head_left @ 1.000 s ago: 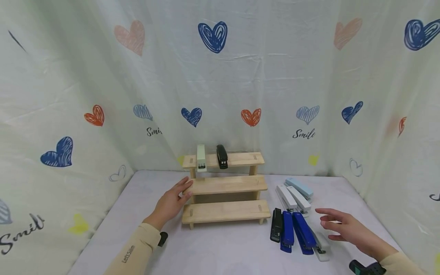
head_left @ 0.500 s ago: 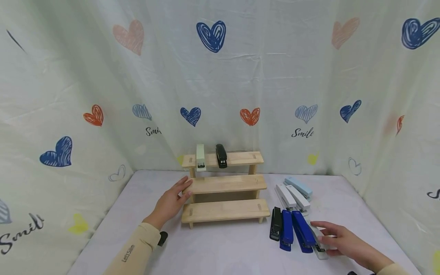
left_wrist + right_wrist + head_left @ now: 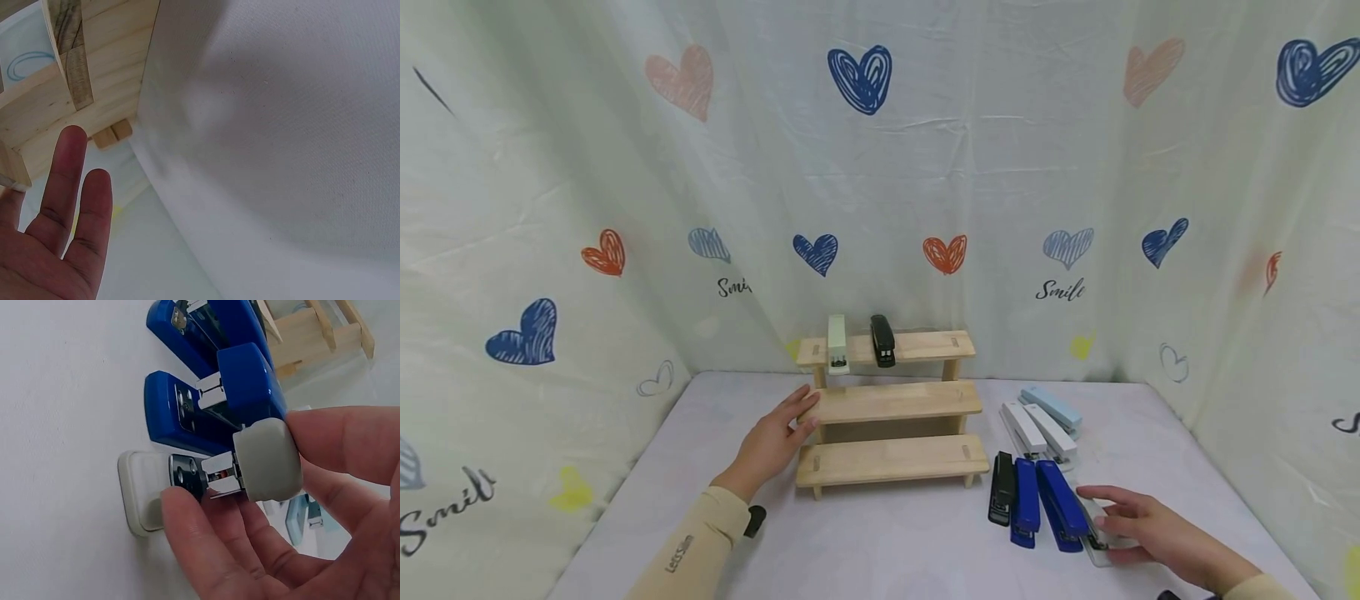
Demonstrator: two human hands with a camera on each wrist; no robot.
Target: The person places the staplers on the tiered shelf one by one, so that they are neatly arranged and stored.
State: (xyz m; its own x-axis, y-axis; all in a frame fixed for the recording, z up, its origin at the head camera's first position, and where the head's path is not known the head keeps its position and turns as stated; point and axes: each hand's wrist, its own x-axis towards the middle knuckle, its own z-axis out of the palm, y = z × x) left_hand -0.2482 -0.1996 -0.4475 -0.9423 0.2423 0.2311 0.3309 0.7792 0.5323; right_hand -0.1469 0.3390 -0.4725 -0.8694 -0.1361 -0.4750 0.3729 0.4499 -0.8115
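Observation:
At the left end of a three-tier wooden shelf [image 3: 895, 403], my left hand [image 3: 767, 450] rests against the middle tier with fingers fairly straight; some of them [image 3: 65, 175] show in the left wrist view. My right hand [image 3: 1161, 533] grips a whitish-grey stapler [image 3: 269, 462] on the table, its fingers on the top arm and along the base. Close beside that stapler lies a blue stapler [image 3: 1063, 504], with another blue stapler [image 3: 1026, 504] and a black stapler [image 3: 1002, 490] to its left. On the top tier stand a pale green stapler [image 3: 838, 343] and a black stapler [image 3: 883, 340].
Behind the blue staplers lie two white staplers [image 3: 1024, 429] and a light blue stapler [image 3: 1052, 408]. A white cloth covers the table [image 3: 880, 550]. Curtains [image 3: 895, 192] printed with hearts enclose the back and sides.
My right hand has come down and leftward onto the whitish-grey stapler and now grips it. The left hand has stayed at the shelf.

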